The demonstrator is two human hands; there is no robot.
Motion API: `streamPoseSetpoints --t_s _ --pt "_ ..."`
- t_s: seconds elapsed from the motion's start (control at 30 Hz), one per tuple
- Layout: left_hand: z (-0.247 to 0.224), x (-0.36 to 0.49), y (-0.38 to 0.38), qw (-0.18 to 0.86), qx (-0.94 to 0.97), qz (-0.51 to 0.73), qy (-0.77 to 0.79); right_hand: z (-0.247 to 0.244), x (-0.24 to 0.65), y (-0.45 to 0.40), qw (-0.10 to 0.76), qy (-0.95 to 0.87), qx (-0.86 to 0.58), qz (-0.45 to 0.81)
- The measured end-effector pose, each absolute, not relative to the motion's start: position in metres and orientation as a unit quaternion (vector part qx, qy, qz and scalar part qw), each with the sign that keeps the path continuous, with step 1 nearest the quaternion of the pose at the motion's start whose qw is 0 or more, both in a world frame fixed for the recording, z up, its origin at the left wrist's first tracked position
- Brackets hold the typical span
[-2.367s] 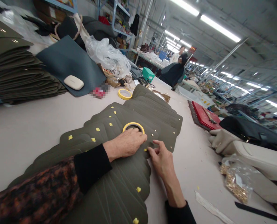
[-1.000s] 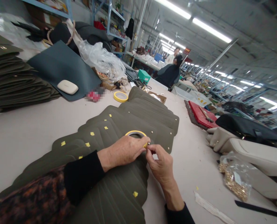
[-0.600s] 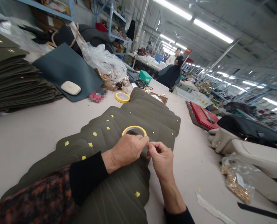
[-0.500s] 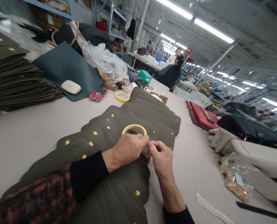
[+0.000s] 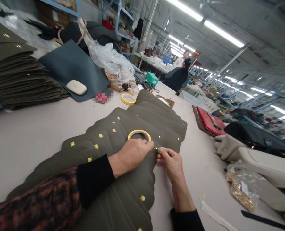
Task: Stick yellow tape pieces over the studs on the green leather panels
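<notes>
Overlapping dark olive panels are fanned over the pale table, several with small yellow tape pieces or metal studs. My left hand is closed on the near edge of a yellow tape roll above the panels. Just to its right, my right hand has thumb and forefinger pinched together near a stud at the panels' edge; whatever lies between the fingertips is too small to make out. A small gap separates the two hands.
A second tape roll lies beyond the panels. At left are a stack of olive pieces and a dark sheet with a white case. At right are a red pad and a bag of gold hardware. People are in the background.
My right hand has moved right, away from my left hand, opening a gap between their fingertips. My left hand still has the tape roll. The whole view has shifted slightly.
</notes>
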State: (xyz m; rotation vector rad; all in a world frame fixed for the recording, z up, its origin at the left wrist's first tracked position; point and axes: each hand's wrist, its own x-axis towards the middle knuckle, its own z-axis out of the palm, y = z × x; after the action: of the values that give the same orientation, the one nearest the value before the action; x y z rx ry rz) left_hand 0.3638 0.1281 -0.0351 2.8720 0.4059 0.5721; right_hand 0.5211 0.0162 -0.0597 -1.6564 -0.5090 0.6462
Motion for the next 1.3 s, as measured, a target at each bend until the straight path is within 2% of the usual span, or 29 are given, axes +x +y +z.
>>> streamPoseSetpoints --t_s 0.13,0.33,0.47,0.6,0.67,0.73,0.8,0.93,1.07,1.23,1.3 --pt "-0.036 0.365 0.130 0.079 0.981 0.123 0.129 -0.062 0.516 0.019 0.513 -0.302 -0.773 0.221" --pt "-0.040 0.365 0.130 0.080 0.982 0.124 0.121 -0.057 0.507 0.027 0.343 -0.424 -0.838 0.033" --pt "-0.043 0.365 0.133 0.071 0.984 0.130 0.102 -0.060 0.513 0.028 0.344 -0.409 -0.844 0.033" --pt "-0.044 0.365 0.136 0.057 0.984 0.143 0.087 -0.063 0.521 0.019 0.450 -0.330 -0.821 0.122" --pt "-0.044 0.366 0.138 0.051 0.984 0.152 0.077 -0.063 0.523 0.012 0.475 -0.353 -0.801 0.095" --pt "-0.045 0.368 0.140 0.052 0.983 0.159 0.069 -0.063 0.523 0.007 0.435 -0.436 -0.787 0.018" --pt "-0.046 0.369 0.141 0.056 0.983 0.161 0.064 -0.064 0.521 0.007 0.360 -0.518 -0.775 -0.037" --pt "-0.043 0.369 0.144 0.069 0.983 0.161 0.063 -0.068 0.517 0.018 0.274 -0.523 -0.804 -0.070" --pt "-0.031 0.366 0.147 0.091 0.981 0.164 0.056 -0.063 0.513 0.024 0.281 -0.458 -0.843 -0.024" --pt "-0.027 0.364 0.151 0.130 0.973 0.185 0.042 -0.049 0.513 0.012 0.282 -0.473 -0.815 0.178" --pt "-0.031 0.364 0.153 0.150 0.969 0.191 0.039 -0.047 0.516 0.007 0.297 -0.476 -0.798 0.218"
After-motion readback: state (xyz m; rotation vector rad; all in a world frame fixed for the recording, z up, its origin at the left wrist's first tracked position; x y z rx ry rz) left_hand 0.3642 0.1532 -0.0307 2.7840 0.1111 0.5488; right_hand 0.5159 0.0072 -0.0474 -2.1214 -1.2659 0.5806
